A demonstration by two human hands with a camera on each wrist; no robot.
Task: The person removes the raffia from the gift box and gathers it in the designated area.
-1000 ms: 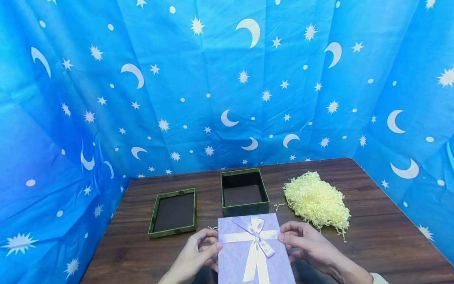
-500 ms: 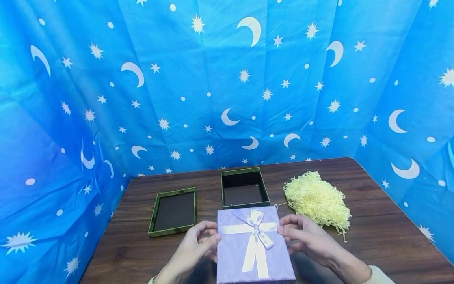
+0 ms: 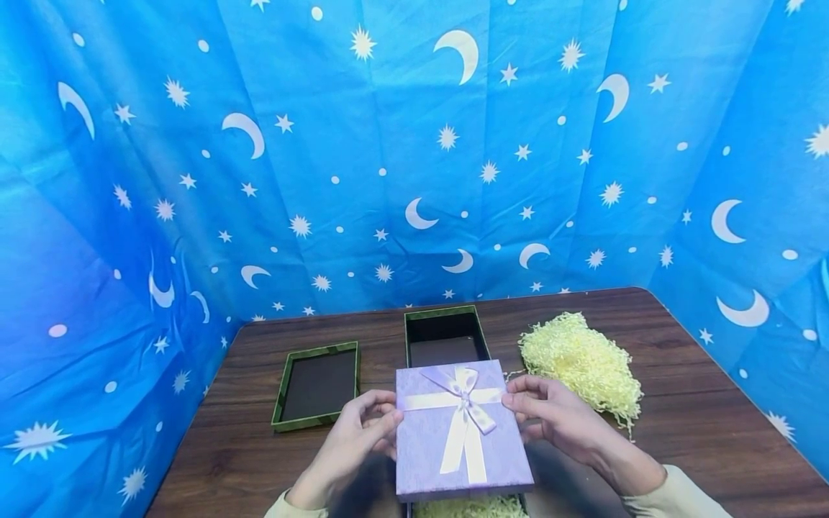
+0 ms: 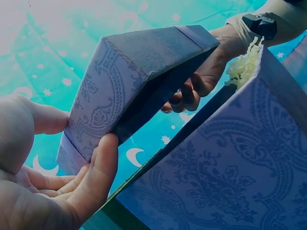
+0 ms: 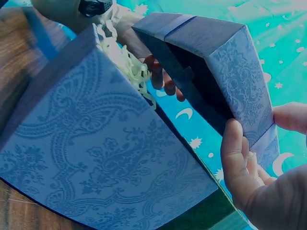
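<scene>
Both hands hold a lilac patterned box lid [image 3: 424, 446] with a pale satin ribbon and bow on top. My left hand [image 3: 356, 435] pinches its left side, thumb outside and fingers under the edge. On the opposite side, my right hand [image 3: 566, 417] pinches it the same way. The lid's dark hollow underside shows in both wrist views. Beneath it stands the matching lilac box base [image 5: 96, 139], raised clear of the lid in the wrist views. Pale yellow shredded paper [image 3: 469, 508] fills the base and pokes over its rim.
Behind the lid stands an open green-edged box [image 3: 447, 327] with a dark inside, partly covered by the lid in the head view. A green-edged lid [image 3: 320, 388] lies upturned at left. To the right, a heap of yellow shredded paper [image 3: 579, 363] sits on the wooden table [image 3: 706, 403].
Both hands have moved the lilac lid forward, off toward the green box. Shredded paper in the base now shows below the lid's near edge in the head view.
</scene>
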